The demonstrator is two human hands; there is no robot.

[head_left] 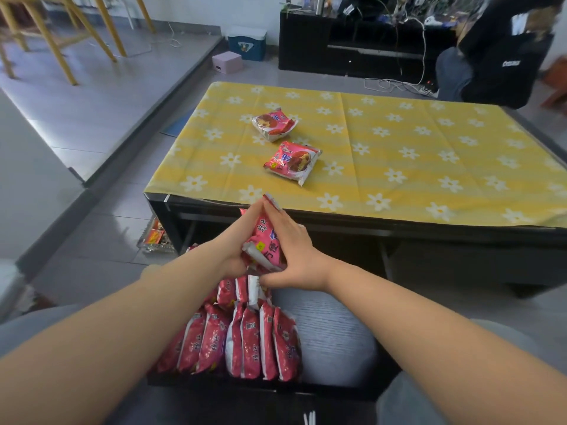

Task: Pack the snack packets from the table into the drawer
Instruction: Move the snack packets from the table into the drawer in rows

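My left hand [237, 237] and my right hand [291, 256] press together on a pink snack packet [265, 240], held upright over the open drawer [331, 335] just below the table's front edge. Several pink packets [245, 342] stand on edge in rows in the drawer's left half. Two more packets lie flat on the yellow flowered tablecloth [399, 154]: a near one [293, 162] and a far one [274, 123].
The drawer's right half shows bare grey bottom. A tray with small packets [155, 237] lies on the floor left of the table. A person in dark clothes [497, 50] sits behind the table's far right corner, beside a black cabinet [352, 47] with cables.
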